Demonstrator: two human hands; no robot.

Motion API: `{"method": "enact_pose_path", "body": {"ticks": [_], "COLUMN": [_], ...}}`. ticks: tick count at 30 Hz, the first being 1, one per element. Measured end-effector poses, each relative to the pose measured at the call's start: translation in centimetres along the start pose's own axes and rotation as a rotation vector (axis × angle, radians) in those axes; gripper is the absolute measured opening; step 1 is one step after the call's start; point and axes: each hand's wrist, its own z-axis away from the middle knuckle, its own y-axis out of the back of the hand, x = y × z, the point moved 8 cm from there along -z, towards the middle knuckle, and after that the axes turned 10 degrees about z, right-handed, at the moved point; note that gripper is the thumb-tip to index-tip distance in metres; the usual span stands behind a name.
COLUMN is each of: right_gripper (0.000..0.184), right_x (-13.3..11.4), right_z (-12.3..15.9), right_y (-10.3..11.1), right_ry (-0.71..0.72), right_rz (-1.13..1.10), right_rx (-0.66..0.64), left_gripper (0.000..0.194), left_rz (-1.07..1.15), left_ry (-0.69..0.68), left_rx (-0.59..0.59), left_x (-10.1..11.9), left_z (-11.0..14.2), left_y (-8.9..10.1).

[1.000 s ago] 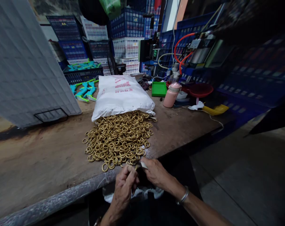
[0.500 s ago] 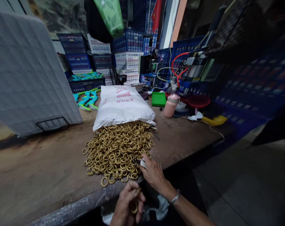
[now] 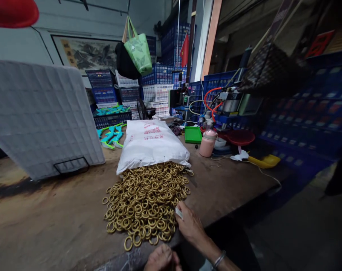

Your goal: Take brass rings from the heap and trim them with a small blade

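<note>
My right hand point(image 3: 190, 225) is closed on a small white-handled tool point(image 3: 179, 213) at the right edge of a heap of gold-coloured rings point(image 3: 142, 203); the tool's dark tip, seen earlier, is hard to make out now. My left hand point(image 3: 162, 259) is at the bottom edge of the view, partly cut off, its fingers curled in front of the table edge. A gold-coloured ring showed in it earlier; now the fingers hide what is inside. The rings spill from the mouth of a white sack point(image 3: 154, 146) with red print, lying on the table.
A grey ribbed panel point(image 3: 43, 120) stands on the brown table point(image 3: 60, 222) at left, near turquoise plastic parts point(image 3: 113, 135). Behind the sack are stacked crates point(image 3: 158, 92). Right of it are a green tray point(image 3: 193, 134), a pink bottle point(image 3: 207, 143) and a yellow scoop-shaped thing point(image 3: 264, 162).
The view has tilted up, so the table and heap sit lower in the picture. My left hand has mostly dropped out of the frame. The right hand still grips the tool beside the rings.
</note>
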Motion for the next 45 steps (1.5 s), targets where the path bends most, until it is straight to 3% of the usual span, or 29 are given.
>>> {"method": "enact_pose_path", "body": {"ticks": [2,7,11,15,20,26,31,35,39,45], "right_gripper": [0.006,0.003,0.003,0.015,0.028,0.02,0.018,0.021,0.011,0.016], "right_x": [-0.2,-2.9,-4.6,-4.9,-3.8,-3.5,-3.4,-2.6,-3.1,-4.4], "right_z": [0.1,2.0,4.0,4.9,5.0,5.0,4.9,4.9,5.8,6.7], "right_y": [0.6,2.4,2.8,2.8,1.4,1.0,1.0,1.1,0.9,0.7], "right_ry": [0.02,0.228,0.309,0.259,0.114,0.115,0.099,0.098,0.229,0.334], "right_rz": [-0.069,-0.263,-0.341,-0.469,-0.555,-0.505,-0.566,-0.434,-0.199,0.04], "right_rx": [0.016,0.022,-0.05,-0.112,-0.226,-0.195,-0.224,-0.171,-0.173,-0.227], "left_gripper": [0.04,0.032,0.039,0.035,0.031,0.033,0.029,0.025,0.025,0.032], "left_rz": [-0.023,-0.174,-0.339,-0.41,-0.487,-0.283,-0.145,-0.138,-0.197,-0.254], "left_ry": [-0.027,-0.31,-0.332,-0.335,-0.441,-0.182,-0.176,-0.197,-0.245,-0.246], "left_rx": [0.051,0.293,0.342,0.372,0.329,0.23,0.17,0.197,0.214,0.252], "left_x": [1.0,5.3,6.2,6.2,6.1,3.0,2.6,2.8,3.1,3.2], "left_z": [0.8,2.7,3.0,3.0,2.9,2.1,2.1,2.3,2.3,2.2], "left_y": [-0.8,-1.7,-2.4,-2.5,-2.5,-1.8,-2.2,-2.0,-1.6,-1.3]}}
